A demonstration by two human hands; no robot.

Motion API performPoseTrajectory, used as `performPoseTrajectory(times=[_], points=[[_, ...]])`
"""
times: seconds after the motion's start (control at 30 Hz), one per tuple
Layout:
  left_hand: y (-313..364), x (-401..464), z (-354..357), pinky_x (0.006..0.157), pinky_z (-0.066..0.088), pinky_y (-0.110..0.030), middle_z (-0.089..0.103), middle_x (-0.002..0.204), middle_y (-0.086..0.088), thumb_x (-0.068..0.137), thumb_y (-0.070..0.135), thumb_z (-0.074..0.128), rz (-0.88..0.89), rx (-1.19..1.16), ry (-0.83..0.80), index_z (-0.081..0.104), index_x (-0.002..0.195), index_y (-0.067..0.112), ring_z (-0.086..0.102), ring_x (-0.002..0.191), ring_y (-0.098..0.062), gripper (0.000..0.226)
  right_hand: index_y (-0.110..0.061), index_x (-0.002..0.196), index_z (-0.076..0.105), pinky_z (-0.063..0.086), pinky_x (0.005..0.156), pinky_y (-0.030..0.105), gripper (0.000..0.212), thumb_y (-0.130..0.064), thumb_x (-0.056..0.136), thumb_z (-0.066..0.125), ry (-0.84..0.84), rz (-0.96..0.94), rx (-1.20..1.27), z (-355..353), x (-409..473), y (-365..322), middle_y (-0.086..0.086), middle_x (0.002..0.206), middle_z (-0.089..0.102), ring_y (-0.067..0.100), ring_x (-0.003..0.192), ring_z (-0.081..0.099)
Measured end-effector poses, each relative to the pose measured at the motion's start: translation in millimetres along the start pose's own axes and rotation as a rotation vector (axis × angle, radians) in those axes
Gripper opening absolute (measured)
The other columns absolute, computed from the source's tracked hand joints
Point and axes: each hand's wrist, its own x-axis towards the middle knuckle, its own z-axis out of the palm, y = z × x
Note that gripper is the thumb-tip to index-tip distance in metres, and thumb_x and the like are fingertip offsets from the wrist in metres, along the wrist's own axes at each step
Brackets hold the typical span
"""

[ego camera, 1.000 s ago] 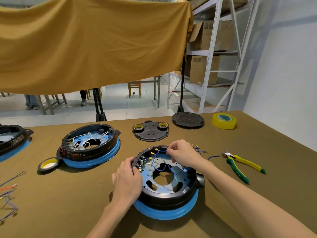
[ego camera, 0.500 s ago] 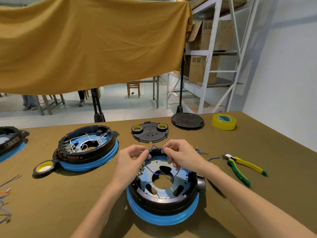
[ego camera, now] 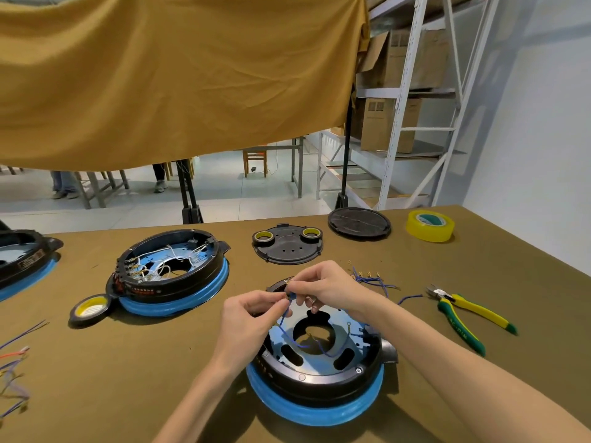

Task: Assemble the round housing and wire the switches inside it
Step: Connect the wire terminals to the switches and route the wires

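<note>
A round black housing (ego camera: 319, 375) with a blue rim stands on the table in front of me, its blue inner plate showing. Both hands hover over its far-left edge. My left hand (ego camera: 248, 321) and my right hand (ego camera: 323, 287) pinch the same thin blue wire (ego camera: 283, 327) between fingertips. The wire loops down onto the plate and across the centre hole. The switches at the housing's left wall are hidden behind my left hand.
A second, wired housing (ego camera: 169, 273) sits at the left, a black tape roll (ego camera: 89, 310) beside it. A black lid (ego camera: 287, 247), a round disc (ego camera: 359, 223), yellow tape (ego camera: 430, 226), cutters (ego camera: 463, 318) and loose blue wires (ego camera: 374, 279) lie beyond and right. More wires (ego camera: 12, 369) lie far left.
My left hand left the housing's side wall and rose to meet the right hand at the blue wire. The view has tilted, so the housing sits lower in frame.
</note>
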Motion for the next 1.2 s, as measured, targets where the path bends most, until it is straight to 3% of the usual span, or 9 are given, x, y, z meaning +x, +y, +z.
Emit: performPoseTrajectory(times=[0.13, 0.4, 0.67, 0.77, 0.87, 0.97, 1.2], points=[[-1.5, -3.4, 1.7, 0.079, 0.060, -0.020, 0.080, 0.086, 0.007, 0.092, 0.023, 0.076, 0.032, 0.034, 0.044, 0.080, 0.105, 0.028, 0.077, 0.086, -0.010, 0.014, 0.000, 0.100, 0.078, 0.050, 0.055, 0.026, 0.018, -0.015, 0.098, 0.069, 0.007, 0.024, 0.098, 7.0, 4.8, 3.6, 0.007, 0.072, 0.068, 0.013, 0.062, 0.056], [1.8, -0.1, 3.5, 0.073, 0.057, -0.015, 0.080, 0.083, 0.006, 0.096, 0.021, 0.072, -0.003, -0.001, 0.092, 0.078, 0.103, 0.027, 0.077, 0.083, -0.010, 0.011, 0.002, 0.104, 0.076, 0.052, 0.059, 0.028, 0.020, -0.014, 0.100, 0.067, -0.043, -0.052, 0.088, -2.9, 2.5, -2.0, 0.012, 0.074, 0.066, 0.019, 0.062, 0.054], [1.9, -2.8, 0.5, 0.071, 0.056, -0.017, 0.079, 0.078, 0.007, 0.094, 0.024, 0.074, -0.002, 0.078, 0.013, 0.081, 0.096, 0.030, 0.076, 0.079, -0.008, 0.010, -0.007, 0.100, 0.081, 0.046, 0.058, 0.023, 0.018, -0.021, 0.098, 0.070, -0.064, -0.004, -0.023, -11.0, -3.8, -3.3, 0.007, 0.073, 0.070, 0.017, 0.064, 0.051], [2.8, -3.1, -0.3, 0.076, 0.059, -0.022, 0.080, 0.084, 0.008, 0.094, 0.027, 0.074, -0.018, 0.045, 0.014, 0.079, 0.105, 0.030, 0.077, 0.087, -0.008, 0.013, -0.004, 0.101, 0.080, 0.049, 0.058, 0.025, 0.018, -0.019, 0.098, 0.070, -0.013, 0.015, 0.051, -7.5, -2.4, -4.0, 0.011, 0.078, 0.070, 0.022, 0.066, 0.051], [0.7, -4.7, -1.0, 0.084, 0.058, -0.024, 0.080, 0.091, 0.014, 0.088, 0.031, 0.079, -0.002, 0.103, 0.049, 0.077, 0.111, 0.029, 0.075, 0.093, -0.004, 0.023, 0.002, 0.106, 0.075, 0.062, 0.066, 0.031, 0.020, -0.015, 0.099, 0.067, 0.022, 0.051, 0.174, -2.9, -1.4, -4.3, 0.019, 0.089, 0.075, 0.020, 0.070, 0.067], [-1.1, -5.3, -1.6, 0.084, 0.059, -0.026, 0.080, 0.092, 0.014, 0.088, 0.028, 0.081, -0.011, 0.104, 0.083, 0.077, 0.109, 0.028, 0.075, 0.093, -0.004, 0.022, 0.005, 0.109, 0.071, 0.065, 0.071, 0.033, 0.022, -0.014, 0.102, 0.063, 0.044, 0.090, 0.268, -0.7, -3.7, -4.3, 0.023, 0.098, 0.077, 0.025, 0.080, 0.076], [1.0, -5.6, -0.2, 0.075, 0.054, -0.010, 0.080, 0.084, 0.012, 0.089, 0.023, 0.079, -0.008, 0.078, 0.124, 0.075, 0.109, 0.027, 0.076, 0.087, -0.003, 0.020, 0.008, 0.105, 0.072, 0.065, 0.073, 0.031, 0.018, -0.007, 0.100, 0.064, 0.190, 0.142, 0.455, 8.1, -2.4, -3.0, 0.026, 0.092, 0.076, 0.028, 0.079, 0.077]])
